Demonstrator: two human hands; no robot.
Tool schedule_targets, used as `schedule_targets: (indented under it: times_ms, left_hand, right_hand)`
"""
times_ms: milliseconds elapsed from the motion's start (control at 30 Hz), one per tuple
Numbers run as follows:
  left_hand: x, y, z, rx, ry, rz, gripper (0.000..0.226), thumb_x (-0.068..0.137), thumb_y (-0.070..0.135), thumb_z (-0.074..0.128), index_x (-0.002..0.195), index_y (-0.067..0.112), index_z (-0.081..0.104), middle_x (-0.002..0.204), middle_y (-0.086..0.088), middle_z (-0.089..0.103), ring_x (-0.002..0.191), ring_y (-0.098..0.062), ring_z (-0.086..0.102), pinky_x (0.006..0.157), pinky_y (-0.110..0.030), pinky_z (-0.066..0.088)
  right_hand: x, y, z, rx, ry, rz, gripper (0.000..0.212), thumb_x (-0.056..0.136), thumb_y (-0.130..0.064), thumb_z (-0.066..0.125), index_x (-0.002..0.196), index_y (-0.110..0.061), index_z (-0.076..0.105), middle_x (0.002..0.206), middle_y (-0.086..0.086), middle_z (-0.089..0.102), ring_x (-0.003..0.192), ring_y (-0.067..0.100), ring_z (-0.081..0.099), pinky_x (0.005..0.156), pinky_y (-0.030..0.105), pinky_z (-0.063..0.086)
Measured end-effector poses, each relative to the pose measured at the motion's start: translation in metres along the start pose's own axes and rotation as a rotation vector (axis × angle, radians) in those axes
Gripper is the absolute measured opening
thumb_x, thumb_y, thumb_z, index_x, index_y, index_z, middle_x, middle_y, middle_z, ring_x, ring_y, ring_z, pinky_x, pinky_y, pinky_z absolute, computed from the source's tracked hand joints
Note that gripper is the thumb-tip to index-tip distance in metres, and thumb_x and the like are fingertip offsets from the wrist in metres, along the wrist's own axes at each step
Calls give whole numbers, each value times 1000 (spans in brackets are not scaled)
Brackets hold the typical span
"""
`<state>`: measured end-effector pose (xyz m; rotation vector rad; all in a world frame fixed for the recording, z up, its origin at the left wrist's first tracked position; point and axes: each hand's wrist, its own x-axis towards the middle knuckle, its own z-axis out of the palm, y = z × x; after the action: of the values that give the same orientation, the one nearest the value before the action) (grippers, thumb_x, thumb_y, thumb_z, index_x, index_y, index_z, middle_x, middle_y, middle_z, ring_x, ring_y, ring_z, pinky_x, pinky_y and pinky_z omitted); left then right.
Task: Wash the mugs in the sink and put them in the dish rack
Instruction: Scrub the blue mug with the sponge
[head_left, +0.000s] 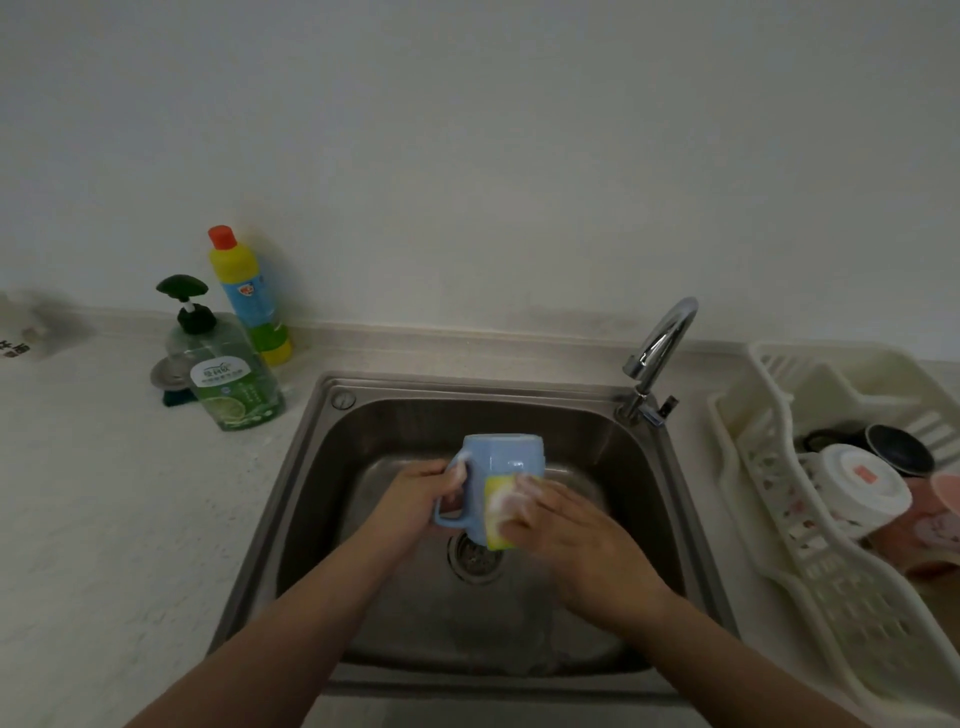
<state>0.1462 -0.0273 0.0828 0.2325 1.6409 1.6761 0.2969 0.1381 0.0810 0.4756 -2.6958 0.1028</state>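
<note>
A light blue mug (503, 457) is held upside down over the steel sink (363, 447). My left hand (415, 499) grips it by the handle on its left side. My right hand (566, 525) presses a soapy yellow sponge (497, 514) against the mug's side, fingers wrapped round the sponge. In the white dish rack (779, 525) at the right lie a white mug (857, 488), a dark mug (898, 449) and a pink mug (930, 525).
A chrome faucet (660, 353) stands at the sink's back right corner, with no water visible. A green dish soap pump bottle (228, 374) and a yellow and blue bottle (249, 296) stand on the counter at the left. The drain (475, 558) lies below the mug.
</note>
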Motion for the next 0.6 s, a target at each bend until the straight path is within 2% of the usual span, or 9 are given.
schedule_targets:
  times_ms: [67,133,200,267,300,400,467,533,600]
  left_hand:
    - [2,0,-1,-23,-27,-2,38,88,25,58,112,-4,64,107,-22,70,95,-30,69,79,-39,57]
    - [3,3,1,-53,-44,-5,51,82,31,60,115,-7,61,111,-22,69,95,-29,70,74,-37,59]
    - [3,7,3,-89,-61,-2,52,81,31,61,114,-8,61,108,-23,70,89,-27,71,67,-34,59]
    - [3,6,-1,-94,-62,7,52,81,31,62,115,-9,62,108,-25,70,89,-28,71,70,-35,60]
    - [2,6,-3,-86,-63,11,52,81,31,62,114,-8,62,108,-25,70,90,-28,71,74,-36,60]
    - [3,4,-7,-46,-105,24,46,83,31,61,111,-6,64,107,-23,71,93,-29,71,77,-35,59]
    - [3,5,-8,-32,-133,41,32,87,31,58,97,2,70,100,-19,72,91,-27,71,73,-33,58]
    - [3,5,-7,-49,-152,46,29,91,31,58,73,15,75,87,-12,73,84,-23,71,68,-31,57]
    - [2,5,-10,-102,-137,33,35,91,33,60,62,17,74,84,-9,73,82,-22,70,65,-30,57]
  right_hand:
    - [13,12,-1,18,47,179,74,66,-16,81,131,-21,47,137,7,55,131,25,47,103,43,42]
    - [30,15,-4,132,174,395,85,62,-5,85,135,-20,43,143,6,47,132,27,43,99,44,44]
    - [25,1,0,105,196,333,70,74,-6,72,136,-19,42,146,5,40,138,25,35,109,39,33]
    - [1,-17,7,92,111,215,62,79,-11,66,136,-22,42,147,-2,35,143,17,25,114,36,23]
    - [-6,-18,8,113,89,206,64,81,-11,66,138,-25,41,149,-4,34,144,15,22,113,36,25]
    - [15,7,8,330,230,444,51,93,-17,46,142,-28,38,152,2,36,144,15,29,110,43,37]
    - [26,13,2,432,321,564,46,96,-23,40,141,-30,40,152,2,38,142,15,33,112,42,37]
    - [11,-5,9,423,334,508,43,96,-17,42,138,-23,46,152,4,37,142,18,33,114,36,34]
    - [-19,-25,17,451,317,437,45,94,-11,43,137,-22,49,152,-5,37,141,15,35,113,32,33]
